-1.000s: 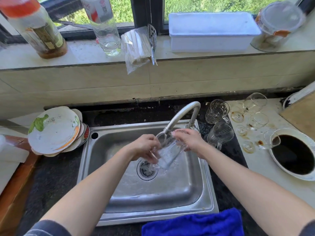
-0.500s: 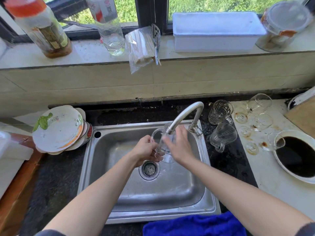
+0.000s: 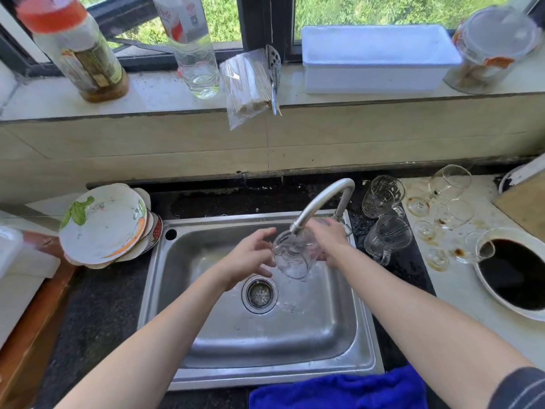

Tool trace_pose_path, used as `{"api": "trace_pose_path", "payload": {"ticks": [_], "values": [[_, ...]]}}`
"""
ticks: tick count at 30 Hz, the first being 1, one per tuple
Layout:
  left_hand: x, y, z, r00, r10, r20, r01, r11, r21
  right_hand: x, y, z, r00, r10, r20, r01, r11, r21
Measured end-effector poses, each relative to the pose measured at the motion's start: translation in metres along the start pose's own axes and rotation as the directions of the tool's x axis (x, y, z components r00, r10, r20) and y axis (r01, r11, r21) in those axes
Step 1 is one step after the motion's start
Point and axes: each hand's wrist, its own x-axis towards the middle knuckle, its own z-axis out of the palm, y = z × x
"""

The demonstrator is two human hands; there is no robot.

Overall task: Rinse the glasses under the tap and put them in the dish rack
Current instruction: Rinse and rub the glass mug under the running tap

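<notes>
A clear glass (image 3: 293,256) is tilted under the spout of the curved steel tap (image 3: 320,205), over the steel sink (image 3: 206,320). My right hand (image 3: 327,239) grips the glass from the right side. My left hand (image 3: 249,259) is spread just left of it, fingertips at its rim, holding nothing. Two clear glass mugs (image 3: 382,195) (image 3: 386,239) lie on the dark counter right of the tap. Several stemmed glasses (image 3: 448,184) lie and stand on the stained white counter further right.
A stack of plates (image 3: 103,222) leans at the sink's left corner. A bowl of dark liquid (image 3: 519,276) sits at the right, a blue cloth (image 3: 339,391) at the front edge. Bottles (image 3: 79,51), a white tub (image 3: 374,59) and a jar (image 3: 495,45) line the windowsill.
The glass turned from upright near the spout to tilted with its mouth toward the left. My left hand let go of it and spread its fingers; my right hand keeps hold.
</notes>
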Motion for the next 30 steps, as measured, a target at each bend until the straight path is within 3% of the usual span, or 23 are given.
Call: {"api": "trace_pose_path", "payload": {"ticks": [2,4,7,9,14,17,19,21,24,27,30], "values": [[0.005,0.001,0.009,0.997,0.068,0.021,-0.071,0.944,0.321,0.002,-0.001,0.001,0.999,0.04,-0.016,-0.039,0.999,0.031],[0.01,0.003,0.017,0.996,0.071,-0.055,-0.038,0.887,0.46,-0.006,-0.001,0.006,0.999,0.017,-0.037,-0.02,0.997,-0.073],[0.014,0.0,0.022,0.992,0.002,-0.128,0.035,0.956,0.291,-0.016,0.009,0.02,0.985,-0.126,-0.121,0.095,0.967,-0.235],[0.013,-0.002,0.02,0.992,-0.038,-0.118,0.058,0.982,0.177,-0.022,0.015,0.025,0.98,-0.173,-0.101,0.141,0.953,-0.267],[0.004,-0.004,0.022,0.991,-0.137,-0.012,0.137,0.991,0.013,-0.001,0.005,0.01,0.993,-0.012,-0.115,0.006,0.999,-0.049],[0.005,-0.008,0.019,0.981,-0.192,0.026,0.194,0.974,-0.113,-0.01,0.005,0.008,0.987,-0.13,-0.096,0.118,0.986,-0.12],[0.006,-0.01,0.012,0.971,-0.227,0.076,0.232,0.97,-0.075,-0.013,0.011,0.009,0.981,-0.19,-0.025,0.184,0.972,-0.147],[0.006,-0.007,0.006,0.972,-0.221,0.084,0.209,0.969,0.133,-0.01,0.01,0.009,0.986,-0.165,-0.018,0.162,0.981,-0.109],[0.011,0.0,0.007,0.997,-0.039,-0.061,0.056,0.951,0.305,-0.005,-0.001,0.01,0.997,-0.065,-0.034,0.061,0.993,-0.102],[0.015,0.001,0.01,0.973,0.062,-0.224,-0.005,0.97,0.245,-0.013,0.001,0.018,0.978,-0.207,-0.029,0.175,0.887,-0.427],[0.011,-0.002,0.015,0.983,-0.009,-0.182,0.015,0.999,0.033,-0.018,0.009,0.024,0.934,-0.355,-0.026,0.278,0.772,-0.572]]}}
